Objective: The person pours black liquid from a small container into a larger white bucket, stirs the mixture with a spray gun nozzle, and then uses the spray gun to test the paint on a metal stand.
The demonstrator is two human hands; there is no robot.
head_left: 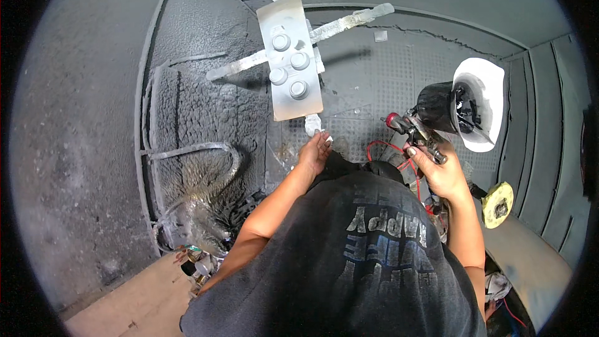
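Observation:
A spray gun (417, 134) with a red front ring is in my right hand (446, 171), which wraps round its grip, thumb on the near side. To the left stands a pale flat board (289, 103) carrying several round, grey-white cap-shaped parts (299, 60). The board rests on a paint-crusted stand (352, 22) with arms reaching out to the sides. My left hand (316, 151) is at the near arm's end (313, 124), fingers curled together against it. Part of that grip is hidden.
A black bucket (435, 106) with a white flared liner (493, 87) is on the right, dark items inside. A red hose (380, 143) loops near my body. Nearby is a yellow round pad (498, 205). Paint-coated pipework (206, 148) lines the left side; a grey wall (81, 131) rises beyond.

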